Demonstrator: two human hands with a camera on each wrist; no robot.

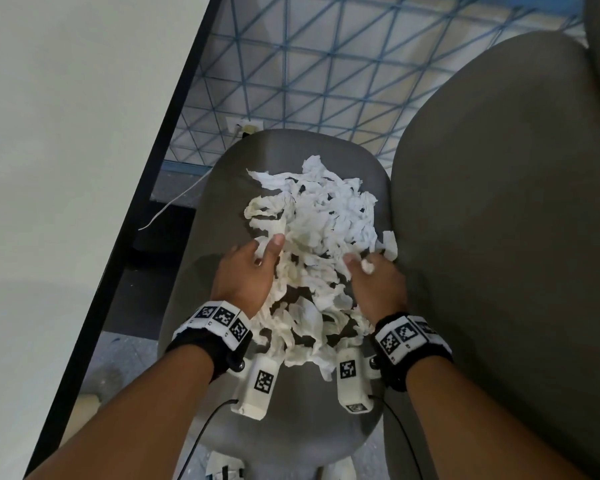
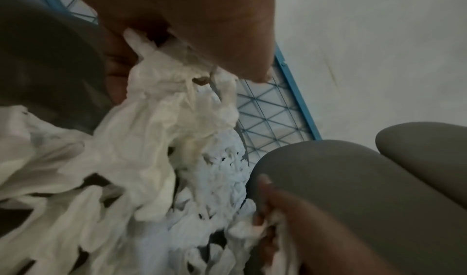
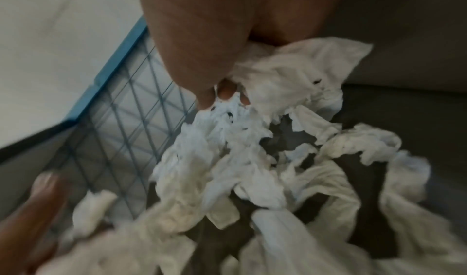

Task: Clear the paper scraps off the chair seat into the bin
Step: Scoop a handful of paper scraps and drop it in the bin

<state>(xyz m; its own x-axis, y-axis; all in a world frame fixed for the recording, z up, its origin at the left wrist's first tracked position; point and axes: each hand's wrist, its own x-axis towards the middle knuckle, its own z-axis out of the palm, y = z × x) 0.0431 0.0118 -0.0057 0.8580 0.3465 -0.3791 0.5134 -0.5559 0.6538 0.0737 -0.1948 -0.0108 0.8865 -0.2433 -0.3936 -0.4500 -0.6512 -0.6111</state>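
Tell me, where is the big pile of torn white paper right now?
In the head view the paper scraps lie heaped on the grey chair seat, between the left hand and the right hand, with a bigger grey cushion just to their right.

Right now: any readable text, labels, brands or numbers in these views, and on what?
No readable words, brands or numbers in any view.
Wristbands on the left hand and right hand: square black-and-white marker patterns only, no letters.
White wrist camera housings: the same marker patterns.
Paper scraps, chair seat: no print visible.
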